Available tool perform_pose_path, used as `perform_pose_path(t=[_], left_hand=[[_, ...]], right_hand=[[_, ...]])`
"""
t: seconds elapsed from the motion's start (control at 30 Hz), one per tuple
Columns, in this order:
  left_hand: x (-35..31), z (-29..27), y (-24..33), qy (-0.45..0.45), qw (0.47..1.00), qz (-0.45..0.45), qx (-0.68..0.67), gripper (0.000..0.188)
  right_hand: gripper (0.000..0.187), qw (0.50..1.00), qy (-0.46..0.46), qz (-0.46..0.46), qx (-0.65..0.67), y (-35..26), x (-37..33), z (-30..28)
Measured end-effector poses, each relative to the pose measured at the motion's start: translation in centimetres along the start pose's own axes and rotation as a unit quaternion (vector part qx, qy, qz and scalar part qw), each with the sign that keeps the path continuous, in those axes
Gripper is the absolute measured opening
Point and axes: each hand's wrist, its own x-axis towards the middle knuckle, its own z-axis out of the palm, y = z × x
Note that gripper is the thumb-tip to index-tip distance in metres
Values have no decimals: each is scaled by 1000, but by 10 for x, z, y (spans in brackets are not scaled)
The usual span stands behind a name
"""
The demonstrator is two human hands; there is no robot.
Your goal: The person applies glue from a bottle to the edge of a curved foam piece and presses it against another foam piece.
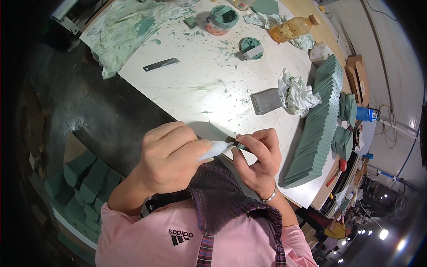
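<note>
My left hand (pixel 171 153) is closed around a small whitish squeeze bottle (pixel 214 150), its narrow nozzle pointing toward my right fingertips. My right hand (pixel 260 155) is pinched on a small greenish piece (pixel 240 146) close to the nozzle tip; the fingers cover most of it. Just beyond, a flat green piece (pixel 218 132) shows at the near edge of the white table (pixel 187 95). Whether it joins the piece in my right fingers, I cannot tell.
A long row of stacked green pieces (pixel 311 129) lines the table's right side. Crumpled paper (pixel 297 94) touches a grey block (pixel 266 101). Farther back are a flat blade (pixel 161 64), two putty-smeared tubs (pixel 221 26) and an amber bottle (pixel 291 29). More green pieces (pixel 86 178) fill a box at lower left.
</note>
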Motion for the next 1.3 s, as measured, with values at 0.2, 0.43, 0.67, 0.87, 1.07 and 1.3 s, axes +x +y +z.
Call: perform_pose_path(t=[0.2,0.43,0.67,0.87,1.07,1.3], left_hand=[[0,5,-2,2,1000,7,1,26],[-1,8,-5,0,1000,11,-5,23],[-1,10,-5,3,1000,10,-2,22],[-1,11,-4,16,1000,-2,-5,20],[-1,9,-3,2,1000,-7,-4,21],[-1,2,0,-4,1000,-4,7,25]], right_hand=[[32,1000,7,-2,-3,-2,0,0],[34,1000,3,7,1,-1,-1,0],[34,1000,1,5,1,-1,0,0],[34,1000,0,13,1,-3,1,-1],[34,1000,2,20,4,-2,0,-1],[32,1000,3,10,1,-2,0,-2]])
